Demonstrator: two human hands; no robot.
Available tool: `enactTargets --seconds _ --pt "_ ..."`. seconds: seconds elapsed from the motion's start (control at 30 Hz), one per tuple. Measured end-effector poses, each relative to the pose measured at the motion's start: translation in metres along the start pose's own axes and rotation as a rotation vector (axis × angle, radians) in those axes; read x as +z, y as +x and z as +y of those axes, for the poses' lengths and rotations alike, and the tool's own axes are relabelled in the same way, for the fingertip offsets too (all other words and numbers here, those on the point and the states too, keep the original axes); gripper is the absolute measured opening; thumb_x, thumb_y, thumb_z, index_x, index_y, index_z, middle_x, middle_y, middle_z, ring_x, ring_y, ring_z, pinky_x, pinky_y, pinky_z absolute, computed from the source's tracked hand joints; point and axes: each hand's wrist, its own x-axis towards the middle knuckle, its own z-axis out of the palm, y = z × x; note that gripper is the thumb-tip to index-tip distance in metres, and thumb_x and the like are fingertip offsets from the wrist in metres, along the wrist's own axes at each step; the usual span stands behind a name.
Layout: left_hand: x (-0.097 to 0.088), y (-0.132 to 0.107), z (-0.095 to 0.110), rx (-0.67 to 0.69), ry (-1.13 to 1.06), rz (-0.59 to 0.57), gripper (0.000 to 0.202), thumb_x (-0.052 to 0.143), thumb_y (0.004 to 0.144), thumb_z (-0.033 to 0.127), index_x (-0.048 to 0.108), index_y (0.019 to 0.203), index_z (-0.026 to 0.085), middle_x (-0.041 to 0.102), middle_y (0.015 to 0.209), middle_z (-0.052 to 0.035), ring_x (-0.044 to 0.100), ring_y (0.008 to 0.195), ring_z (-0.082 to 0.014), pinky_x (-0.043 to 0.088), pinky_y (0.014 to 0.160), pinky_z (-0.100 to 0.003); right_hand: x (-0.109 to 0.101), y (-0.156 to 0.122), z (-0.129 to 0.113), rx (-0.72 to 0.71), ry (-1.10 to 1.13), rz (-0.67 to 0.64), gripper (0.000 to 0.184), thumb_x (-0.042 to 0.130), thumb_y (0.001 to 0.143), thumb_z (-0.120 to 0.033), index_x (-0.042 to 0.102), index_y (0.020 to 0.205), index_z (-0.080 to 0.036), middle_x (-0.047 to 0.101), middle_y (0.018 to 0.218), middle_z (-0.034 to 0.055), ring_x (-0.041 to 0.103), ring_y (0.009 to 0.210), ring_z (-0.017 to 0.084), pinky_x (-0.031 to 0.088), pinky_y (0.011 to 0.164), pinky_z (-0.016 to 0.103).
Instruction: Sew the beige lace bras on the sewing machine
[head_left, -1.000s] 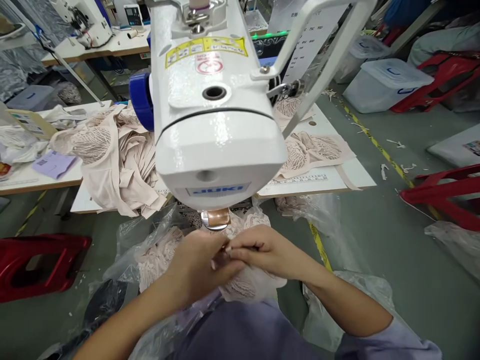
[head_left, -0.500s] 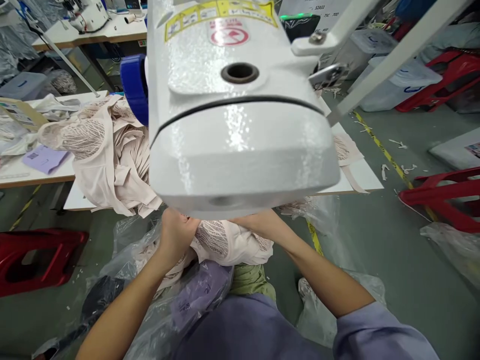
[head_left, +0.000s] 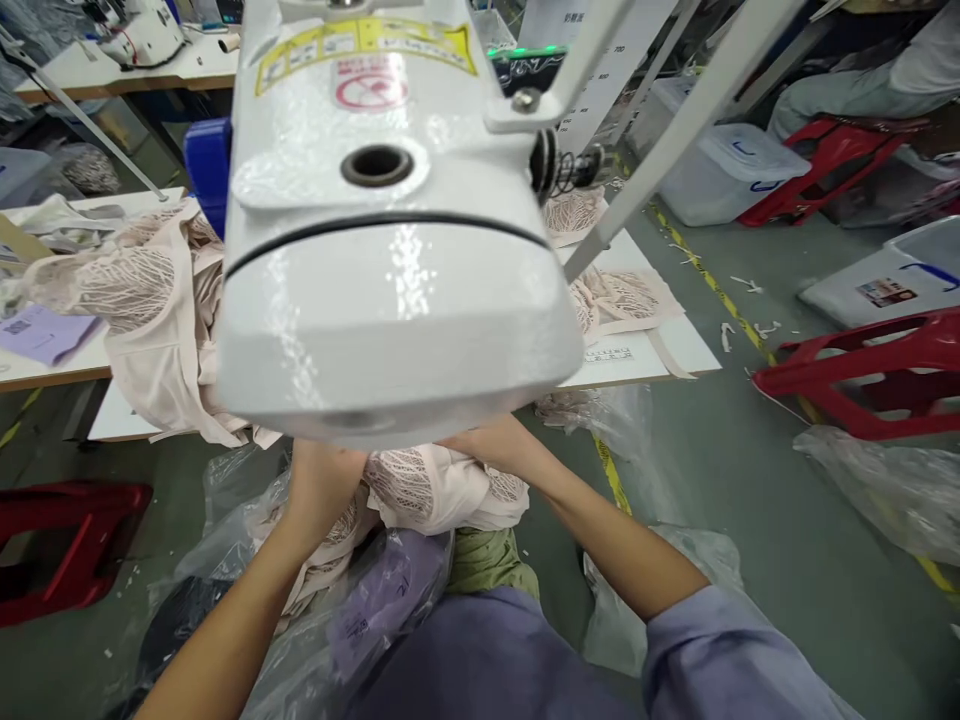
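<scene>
A beige bra with lace cups hangs below the front of a white sewing machine head. At its left side my left hand is closed on the cloth, though the machine head covers part of the fingers. My right hand reaches in over the bra's upper edge from the right; its fingers are hidden behind the machine head. More beige lace pieces lie beneath my left hand, beside a clear plastic bag with a purple sheet in it.
A pile of beige bras drapes over the table's left edge, near a purple card. More lace pieces lie on the white tabletop at right. Red stools stand on both sides, with plastic boxes behind. A seated person's leg shows upper right.
The view has shifted, so the machine head sits further left and more of the right tabletop shows. Both hands stay at the bra below the machine head.
</scene>
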Motion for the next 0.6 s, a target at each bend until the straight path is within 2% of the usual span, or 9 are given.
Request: enactTargets --seconds 0.07,0.13,0.23,0.3,0.37,0.47,0.53,0.6 --pt "-0.002 -0.005 -0.008 -0.034 0.035 -0.020 0.012 0.058 0.085 0.023 0.056 0.074 0.020 0.066 0.072 -0.0025 0.063 0.080 -0.0220 0.053 0.084 -0.035 0.000 -0.004 0.002 0.016 0.037 0.011 0.055 0.070 0.076 -0.065 0.044 0.057 -0.020 0.041 0.057 -0.0018 0.044 0.059 0.014 0.033 0.052 0.025" --pt "-0.001 -0.015 -0.018 -0.125 0.042 0.010 0.012 0.056 0.090 0.029 0.060 0.086 0.019 0.067 0.080 -0.0048 0.065 0.089 -0.0239 0.052 0.086 -0.036 0.000 -0.007 0.006 0.037 0.083 0.010 0.054 0.068 0.077 -0.066 0.044 0.058 -0.020 0.040 0.056 -0.0026 0.040 0.054 0.012 0.029 0.049 0.024" --pt "0.008 -0.042 -0.034 -0.251 -0.053 0.120 0.031 0.051 0.096 0.042 0.057 0.113 0.018 0.067 0.105 -0.0112 0.064 0.106 -0.0263 0.051 0.094 -0.041 -0.001 -0.013 0.016 0.069 0.129 0.010 0.053 0.067 0.078 -0.065 0.044 0.060 -0.020 0.038 0.054 -0.0043 0.035 0.050 0.010 0.025 0.047 0.024" --pt "0.017 -0.064 -0.043 -0.239 -0.157 0.124 0.048 0.049 0.097 0.052 0.048 0.131 0.018 0.060 0.126 -0.0164 0.060 0.119 -0.0283 0.049 0.101 -0.045 0.000 -0.016 0.024 0.073 0.141 0.015 0.053 0.067 0.079 -0.064 0.043 0.060 -0.020 0.035 0.054 -0.0056 0.032 0.049 0.009 0.022 0.047 0.024" --pt "0.028 -0.085 -0.049 -0.152 -0.237 0.024 0.069 0.048 0.094 0.065 0.036 0.145 0.020 0.047 0.145 -0.0192 0.051 0.132 -0.0318 0.043 0.109 -0.049 0.000 -0.020 0.031 0.066 0.156 0.023 0.053 0.065 0.081 -0.064 0.043 0.061 -0.021 0.033 0.054 -0.0065 0.030 0.048 0.009 0.021 0.047 0.023" --pt "0.043 -0.106 -0.049 -0.022 -0.247 -0.181 0.099 0.052 0.082 0.079 0.022 0.156 0.020 0.032 0.157 -0.0210 0.036 0.144 -0.0380 0.034 0.118 -0.053 -0.001 -0.027 0.038 0.058 0.174 0.033 0.052 0.063 0.084 -0.064 0.043 0.063 -0.021 0.032 0.055 -0.0069 0.029 0.048 0.009 0.021 0.047 0.023" --pt "0.055 -0.114 -0.047 0.000 -0.177 -0.239 0.110 0.061 0.079 0.077 0.013 0.159 0.019 0.026 0.159 -0.0229 0.030 0.146 -0.0408 0.033 0.117 -0.056 -0.001 -0.032 0.043 0.057 0.176 0.035 0.052 0.062 0.085 -0.064 0.043 0.063 -0.021 0.032 0.055 -0.0069 0.029 0.048 0.009 0.021 0.046 0.023" --pt "0.069 -0.117 -0.048 0.003 -0.082 -0.246 0.111 0.070 0.079 0.066 0.009 0.159 0.018 0.023 0.160 -0.0246 0.026 0.148 -0.0426 0.034 0.116 -0.059 -0.001 -0.037 0.047 0.060 0.187 0.043 0.053 0.061 0.086 -0.065 0.044 0.063 -0.021 0.032 0.054 -0.0070 0.029 0.047 0.009 0.022 0.046 0.024"
